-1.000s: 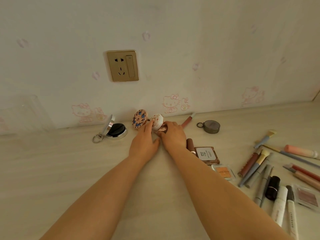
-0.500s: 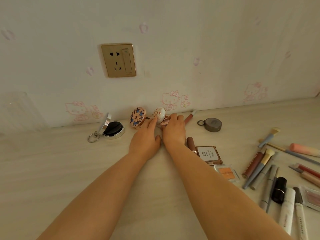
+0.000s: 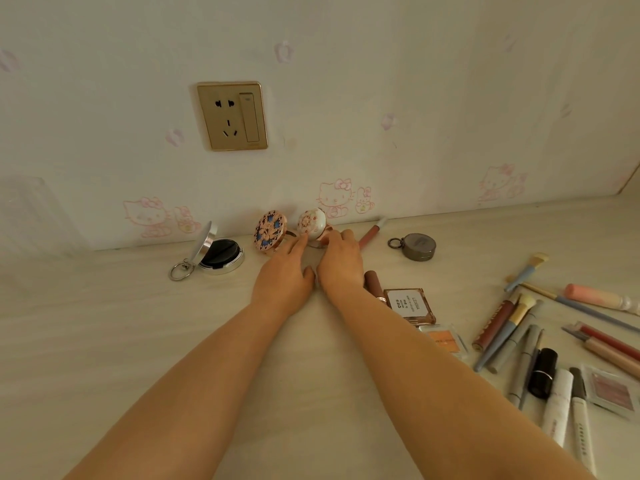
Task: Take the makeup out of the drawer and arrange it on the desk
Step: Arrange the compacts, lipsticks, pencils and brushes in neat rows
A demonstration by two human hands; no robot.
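A white floral compact (image 3: 312, 221) stands open against the wall, lid upright. My right hand (image 3: 340, 261) grips its rose-gold base, and my left hand (image 3: 284, 273) touches the lid's lower edge with a fingertip. A blue-flowered compact (image 3: 268, 231) stands open just left of it. Further left a silver compact (image 3: 216, 252) with a key ring lies open. No drawer is in view.
A pink lip gloss (image 3: 372, 233) and a grey round compact (image 3: 417, 246) lie by the wall on the right. A brown palette (image 3: 410, 304), an orange blush (image 3: 443, 338), brushes, pencils and tubes (image 3: 530, 344) spread over the right of the desk (image 3: 104, 323). A gold socket (image 3: 232, 116) is on the wall.
Both hands have slid with the white compact toward the wall. Its lid now stands upright against the wall.
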